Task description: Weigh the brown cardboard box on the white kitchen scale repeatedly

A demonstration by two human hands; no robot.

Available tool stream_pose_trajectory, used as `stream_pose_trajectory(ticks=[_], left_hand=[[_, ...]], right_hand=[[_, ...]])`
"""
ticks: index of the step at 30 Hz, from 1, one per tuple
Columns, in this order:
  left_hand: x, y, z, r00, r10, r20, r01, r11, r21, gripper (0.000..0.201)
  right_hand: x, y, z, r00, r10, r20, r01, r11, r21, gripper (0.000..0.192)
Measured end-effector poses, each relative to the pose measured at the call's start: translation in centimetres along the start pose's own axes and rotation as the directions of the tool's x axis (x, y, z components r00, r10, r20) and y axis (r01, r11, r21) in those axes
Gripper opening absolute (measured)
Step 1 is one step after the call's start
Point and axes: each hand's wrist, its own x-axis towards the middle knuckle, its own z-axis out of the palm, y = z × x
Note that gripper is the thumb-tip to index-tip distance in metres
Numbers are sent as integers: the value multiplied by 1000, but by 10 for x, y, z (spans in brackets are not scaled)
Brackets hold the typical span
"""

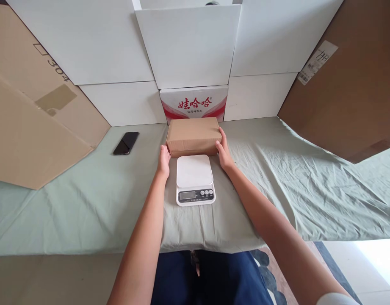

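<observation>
A closed brown cardboard box (194, 136) sits between my two hands, just behind a white kitchen scale (195, 171). My left hand (164, 161) presses against the box's left side near the front corner. On the opposite side, my right hand (224, 150) grips the right end, its thumb on the front corner and its fingers along the side. The scale's plate is bare, and its dark panel with a grey display and several round buttons faces me. No digits can be made out on the display.
A black phone (126, 143) lies on the green cloth (144, 186) to the left. Behind the box stands a white-and-red printed carton (195, 101) below white panels (188, 46). Large cardboard sheets flank the table, one left (32, 114) and one right (350, 93).
</observation>
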Motion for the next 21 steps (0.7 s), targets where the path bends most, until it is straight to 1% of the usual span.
stream_pose_trajectory(ticks=[5,8,10,14,18,21], left_hand=[[-7,6,-8,1000,-7,-14,7,1000,-7,93],[-11,10,-15,999,-10,-40,10,1000,2,92],[-12,10,-16,999,-21,-33,21,1000,8,92],[-11,6,-10,999,-32,8,32,999,10,93],[-9,1,-3,1000,2,19,-2,1000,2,94],[-8,2,-1,999,31,17,-32,999,11,93]], right_hand=[[2,6,-3,998,20,58,-20,1000,2,91],[2,7,-4,997,42,66,-42,999,1,92],[1,7,-4,997,43,63,-43,999,-5,94],[0,7,-3,998,36,50,-36,999,14,96],[2,8,-3,997,35,66,-35,999,-8,91],[5,3,-5,996,11,86,-12,1000,3,91]])
